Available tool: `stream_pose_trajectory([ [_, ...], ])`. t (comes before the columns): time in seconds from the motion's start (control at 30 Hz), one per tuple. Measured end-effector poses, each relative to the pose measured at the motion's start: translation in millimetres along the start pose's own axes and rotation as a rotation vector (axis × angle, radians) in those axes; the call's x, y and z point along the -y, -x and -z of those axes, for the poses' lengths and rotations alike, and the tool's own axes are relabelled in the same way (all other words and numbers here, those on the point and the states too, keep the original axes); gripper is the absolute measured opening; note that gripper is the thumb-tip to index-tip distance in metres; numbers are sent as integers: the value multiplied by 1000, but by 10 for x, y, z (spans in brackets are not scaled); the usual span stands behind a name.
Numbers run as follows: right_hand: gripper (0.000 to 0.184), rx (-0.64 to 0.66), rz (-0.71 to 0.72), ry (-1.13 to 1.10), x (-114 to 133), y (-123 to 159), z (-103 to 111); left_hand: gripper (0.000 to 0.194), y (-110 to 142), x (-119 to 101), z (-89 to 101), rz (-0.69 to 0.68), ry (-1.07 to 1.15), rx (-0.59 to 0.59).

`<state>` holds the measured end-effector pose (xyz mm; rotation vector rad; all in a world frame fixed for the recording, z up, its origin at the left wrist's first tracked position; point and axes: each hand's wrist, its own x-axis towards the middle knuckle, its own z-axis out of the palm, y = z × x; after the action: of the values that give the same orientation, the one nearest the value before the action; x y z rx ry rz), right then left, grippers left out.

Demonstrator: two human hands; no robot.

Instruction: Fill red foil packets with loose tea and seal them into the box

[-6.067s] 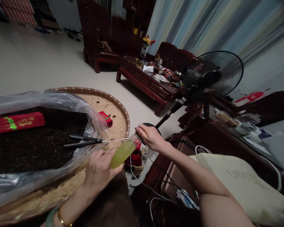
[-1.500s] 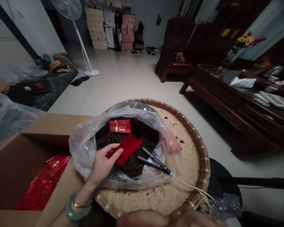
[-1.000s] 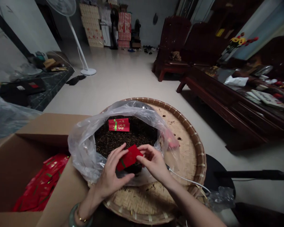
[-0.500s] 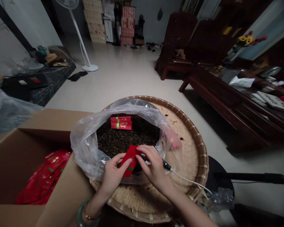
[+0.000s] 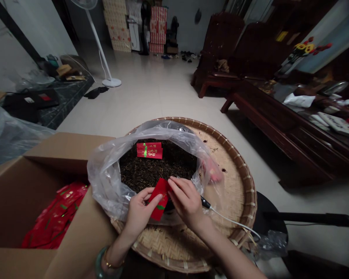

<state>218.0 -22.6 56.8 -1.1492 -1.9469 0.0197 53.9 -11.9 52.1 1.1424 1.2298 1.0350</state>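
My left hand (image 5: 141,211) pinches a small red packet (image 5: 159,199) with a green mark, thumb on its face. Held closed, my right hand (image 5: 187,201) has its fingertips at the packet's upper right edge. A black-handled corded tool (image 5: 205,202) shows just beyond the right hand; its front part is hidden by the hand. Both hands are over the near edge of a clear plastic bag (image 5: 104,170) filled with dark loose tea leaves (image 5: 151,172). A few flat red packets (image 5: 149,150) lie on the leaves at the back.
The bag sits on a round woven bamboo tray (image 5: 232,166). At left stands an open cardboard box (image 5: 84,228) holding many red packets (image 5: 58,221). A white cord (image 5: 235,224) crosses the tray's right side. Beyond are a white fan (image 5: 112,82) and dark wooden furniture (image 5: 267,124).
My right fingers have drawn closer together at the packet's edge, covering the tool's metal part that showed before. The left hand keeps its hold, nearly unmoved.
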Motion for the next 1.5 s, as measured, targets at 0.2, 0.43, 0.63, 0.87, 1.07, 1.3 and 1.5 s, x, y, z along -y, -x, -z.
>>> stream_pose_trajectory([
  [0.2,59,28,3,24,-10,15,3,19,6,-5,-6,2,-14,7],
  [0.43,55,4,60,87,-16,53,8,21,37,16,1,14,-25,7],
  [0.63,44,33,21,37,3,85,44,23,74,67,2,14,-51,38],
  [0.87,15,33,-222,-34,37,76,139,16,126,93,-12,-199,-339,71],
  [1.07,9,41,-226,-225,1,76,219,16,58,171,59,-73,-207,77],
  [1.3,15,11,-193,-159,78,51,228,29,21,147,-16,181,390,24],
  [1.5,15,7,-114,-226,149,-15,260,31,28,135,-24,174,429,6],
])
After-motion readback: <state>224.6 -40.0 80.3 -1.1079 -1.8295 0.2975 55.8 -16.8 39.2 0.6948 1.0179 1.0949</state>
